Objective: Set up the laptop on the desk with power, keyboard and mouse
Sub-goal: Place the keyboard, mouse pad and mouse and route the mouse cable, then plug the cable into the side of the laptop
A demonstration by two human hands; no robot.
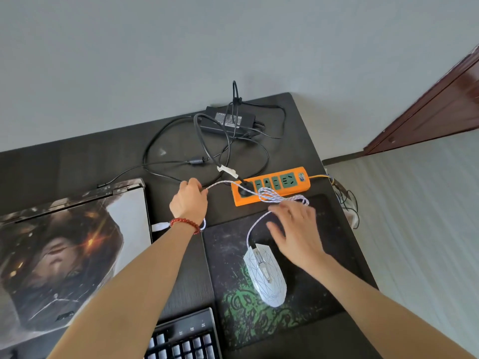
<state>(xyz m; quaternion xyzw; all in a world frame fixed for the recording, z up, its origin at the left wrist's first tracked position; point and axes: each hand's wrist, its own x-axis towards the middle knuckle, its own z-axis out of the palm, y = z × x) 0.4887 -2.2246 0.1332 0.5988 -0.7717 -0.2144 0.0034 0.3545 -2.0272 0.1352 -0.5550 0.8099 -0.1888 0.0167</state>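
Left hand (190, 200) grip holds mouse cable (220, 184); mouse (267, 275) nearer.

The power adapter (228, 119), lying beyond the orange power strip (270, 186), carries a white label headed "LITEON"; its smaller print is illegible. Keycap legends on the keyboard (184, 338) are too small to read.

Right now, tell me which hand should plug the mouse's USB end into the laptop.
Left. The left hand already grips the mouse cable, and the USB plug hangs by its wrist, right beside the laptop. The right hand is open over the mouse pad, farther away.
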